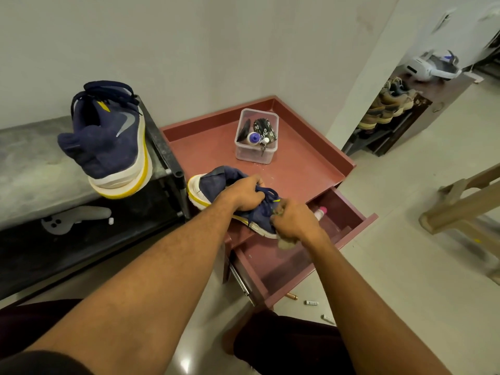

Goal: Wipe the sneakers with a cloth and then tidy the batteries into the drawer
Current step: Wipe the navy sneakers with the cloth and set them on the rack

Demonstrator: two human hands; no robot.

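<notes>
A reddish-brown desk (297, 163) with a raised rim stands in the corner against a pale wall (216, 50). Its drawer (270, 263) is pulled open toward the person, and a pink-capped bottle (320, 212) lies inside. At the desk's near edge a navy sneaker (216, 182) with a white and yellow sole lies tilted. The left hand (244, 194) grips it at the laces, fingers curled. The right hand (295, 223) is closed around a pale cloth (286, 243), pressing it to the toe end above the drawer. Further back on the desk sits a clear plastic container (255, 151) holding a small pouch, a bottle and keys.

Beside the desk to the left is a black rack (167, 155) with a grey top. The second sneaker (108, 142) stands there heel-down, its sole overhanging the edge.

On the light tiled floor (405, 266), just beyond the drawer's front corner, lie small batteries (311, 302), apart from one another. Well to the right stand a pale wooden frame (465, 207) and, in the background, a dark shoe shelf (389, 131) with brown shoes and a white headset (430, 66) on top
</notes>
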